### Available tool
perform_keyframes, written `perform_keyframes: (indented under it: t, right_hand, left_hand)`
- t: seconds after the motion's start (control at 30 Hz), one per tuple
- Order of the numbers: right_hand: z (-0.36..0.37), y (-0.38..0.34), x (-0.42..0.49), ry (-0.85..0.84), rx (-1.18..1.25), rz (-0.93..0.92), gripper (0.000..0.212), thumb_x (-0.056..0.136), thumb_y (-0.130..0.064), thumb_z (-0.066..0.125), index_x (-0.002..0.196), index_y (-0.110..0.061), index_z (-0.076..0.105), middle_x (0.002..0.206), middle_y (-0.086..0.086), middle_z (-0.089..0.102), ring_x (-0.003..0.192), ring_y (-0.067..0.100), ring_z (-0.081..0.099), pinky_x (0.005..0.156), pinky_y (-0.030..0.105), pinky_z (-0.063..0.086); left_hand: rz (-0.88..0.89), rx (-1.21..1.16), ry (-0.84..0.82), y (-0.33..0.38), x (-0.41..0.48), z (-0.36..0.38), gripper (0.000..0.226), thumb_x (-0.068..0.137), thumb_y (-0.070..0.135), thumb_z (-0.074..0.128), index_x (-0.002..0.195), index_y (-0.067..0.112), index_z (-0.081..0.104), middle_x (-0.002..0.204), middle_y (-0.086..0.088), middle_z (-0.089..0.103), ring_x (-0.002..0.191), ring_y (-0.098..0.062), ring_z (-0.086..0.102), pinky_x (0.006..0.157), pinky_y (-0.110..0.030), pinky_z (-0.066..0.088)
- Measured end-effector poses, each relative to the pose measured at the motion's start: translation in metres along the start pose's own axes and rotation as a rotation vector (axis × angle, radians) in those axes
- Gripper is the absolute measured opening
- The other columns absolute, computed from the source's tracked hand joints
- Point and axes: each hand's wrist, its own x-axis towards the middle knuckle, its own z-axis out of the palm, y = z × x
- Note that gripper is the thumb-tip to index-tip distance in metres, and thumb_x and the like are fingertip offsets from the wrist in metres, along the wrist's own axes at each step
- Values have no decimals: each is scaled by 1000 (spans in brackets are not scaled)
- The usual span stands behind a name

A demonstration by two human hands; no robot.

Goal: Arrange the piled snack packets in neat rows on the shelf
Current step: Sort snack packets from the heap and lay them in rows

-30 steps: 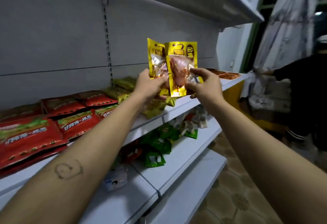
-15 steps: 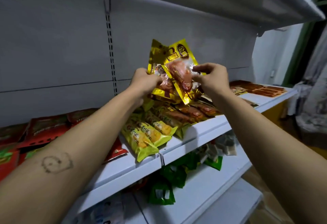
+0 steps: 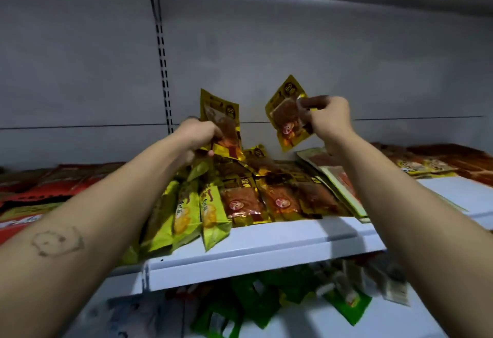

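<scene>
While left grip point(image 3: 196, 135) holds gold packet point(image 3: 221, 112), right grip point(image 3: 330, 121) pinches second packet point(image 3: 286, 124).

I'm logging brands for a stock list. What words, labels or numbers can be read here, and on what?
Nothing reads clearly; every print is blurred.
upright gold packet, in the left hand: dark panel, unreadable.
tilted gold packet, in the right hand: round emblem, unreadable.
gold packets lying on the shelf: black labels, illegible.
yellow-green packets: characters, illegible.
red packets: white lettering, illegible.
</scene>
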Motion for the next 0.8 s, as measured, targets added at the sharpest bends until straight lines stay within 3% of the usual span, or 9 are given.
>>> perform_keyframes:
  t: [0.23,0.3,0.4,0.5,0.57,0.63,0.67,0.73,0.8]
  right_hand:
    - [-15,52,41,-144,-113,104,9,84,-2,69,85,-11,72,77,11,69,68,25,65,58,32,53]
    - [-13,66,45,-186,-180,130,11,82,2,68,89,-5,72,83,14,70,76,28,67,66,37,56]
    - [-9,78,50,-277,-214,136,16,78,5,69,72,-10,69,82,12,71,88,33,70,80,43,59]
    - [-4,91,58,-334,-227,154,29,79,7,71,61,-15,66,70,10,69,78,32,69,80,46,59]
    - [2,101,63,-342,-249,155,24,81,2,71,64,-14,68,76,13,71,80,32,70,81,47,59]
    - [7,102,67,-363,-423,85,8,87,-11,70,83,-7,75,91,13,72,90,32,69,84,40,57]
    - [9,101,67,-366,-524,50,15,90,-18,68,94,-5,75,100,13,72,96,31,67,83,35,56]
    - [11,97,67,-388,-662,17,30,93,-31,65,106,-4,70,111,15,69,101,32,65,74,30,49]
    - [10,95,64,-429,-837,-13,39,91,-35,66,116,-5,62,118,15,64,105,32,63,73,30,45]
  left_hand:
    - [-80,19,41,-1,-13,51,8,91,0,61,99,-1,59,81,-16,61,49,-19,49,32,-16,37]
    - [-94,45,53,-2,-17,59,8,93,-1,59,100,0,56,80,-16,58,45,-17,46,31,-16,35]
    - [-126,143,38,-1,-22,68,9,93,-2,58,88,1,52,70,-15,54,29,-12,42,30,-15,31]
    - [-167,226,17,-7,-23,76,20,94,-3,58,78,5,48,62,-10,48,26,-9,40,30,-15,32]
    - [-197,257,32,-13,-25,80,11,94,-1,58,99,1,48,68,-10,51,34,-10,45,32,-17,35]
    - [-230,306,48,-19,-27,83,53,94,4,59,137,-1,28,80,-10,54,50,-13,49,33,-18,38]
    - [-227,350,47,-21,-29,85,71,95,8,61,148,2,14,84,-9,54,55,-14,50,34,-18,38]
    - [-218,500,41,-21,-32,88,83,95,18,62,154,6,4,87,-8,56,61,-16,54,38,-20,43]
    - [-198,765,19,-20,-35,89,74,96,24,56,155,9,14,110,-13,63,87,-24,64,64,-28,54]
